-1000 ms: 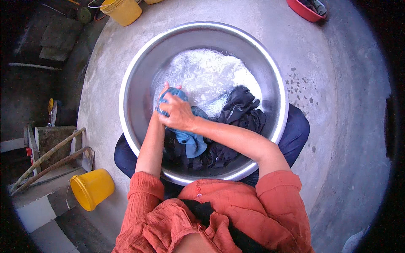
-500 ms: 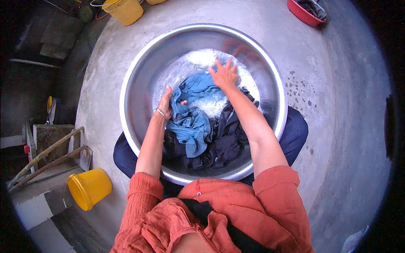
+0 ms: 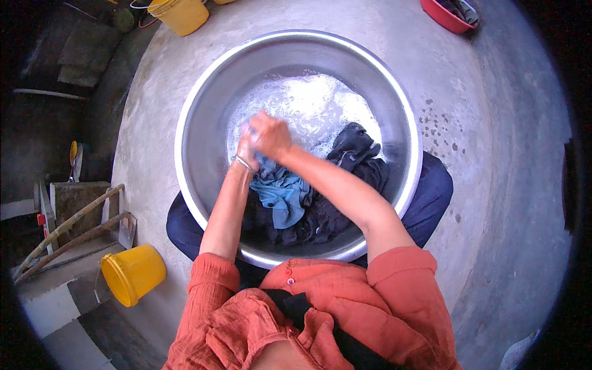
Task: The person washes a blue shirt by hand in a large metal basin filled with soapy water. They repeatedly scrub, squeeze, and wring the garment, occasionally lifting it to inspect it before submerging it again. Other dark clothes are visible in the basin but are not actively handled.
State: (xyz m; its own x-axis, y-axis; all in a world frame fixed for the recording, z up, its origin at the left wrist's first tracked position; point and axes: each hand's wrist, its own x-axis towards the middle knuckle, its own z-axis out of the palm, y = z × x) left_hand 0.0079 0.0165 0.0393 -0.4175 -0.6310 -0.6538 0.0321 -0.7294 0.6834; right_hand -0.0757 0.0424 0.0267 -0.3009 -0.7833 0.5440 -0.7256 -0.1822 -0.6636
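Note:
A large metal basin (image 3: 203, 117) holds sudsy water (image 3: 314, 105) and wet clothes. My left hand (image 3: 246, 150), with a bangle at its wrist, grips part of a blue garment (image 3: 282, 200) at the left side of the basin. Pressed against it, my right hand (image 3: 271, 135) is closed over the bunched cloth; its fingers are slightly blurred. The rest of the blue garment trails from below my hands toward me. Beneath and right of it lie dark wet clothes (image 3: 354, 151), one fold rising out of the foam under my right forearm.
At lower left a yellow bucket (image 3: 139, 271) lies tipped, near two wooden poles (image 3: 77, 225). Another yellow bucket (image 3: 182, 15) stands at the far left. A red tub (image 3: 447, 17) with dark cloth sits far right on the concrete floor (image 3: 481, 203).
My right hand has swept from the basin's far right to meet my left hand, closing from spread fingers. The blue cloth's far part has been gathered up between them, baring foamy water.

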